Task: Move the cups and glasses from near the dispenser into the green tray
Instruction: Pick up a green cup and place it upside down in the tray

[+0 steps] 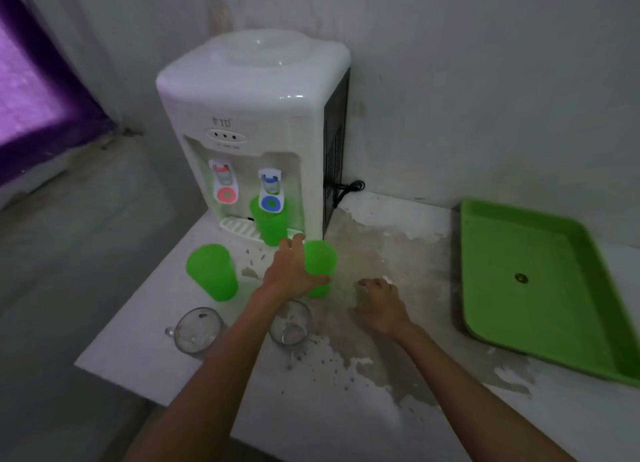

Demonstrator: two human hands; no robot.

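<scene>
Three green plastic cups stand by the white water dispenser (pixel 252 115). One cup (pixel 272 224) sits on the drip tray under the blue tap, and another (pixel 213 271) stands to the left on the counter. My left hand (pixel 292 271) wraps the third green cup (pixel 322 259), fingers behind it and thumb in front. Nearer me are two clear glass mugs, one (pixel 197 330) at the left and one (pixel 292 326) partly hidden under my left forearm. My right hand (pixel 381 306) rests on the counter, fingers apart and holding nothing. The green tray (pixel 485 309) lies at the right, with nothing in it.
The counter (pixel 398 254) is white with worn, stained patches; its left edge runs close to the cups and mugs. A black power cord (pixel 346 190) lies behind the dispenser by the wall. A purple curtain (pixel 34 98) hangs at far left.
</scene>
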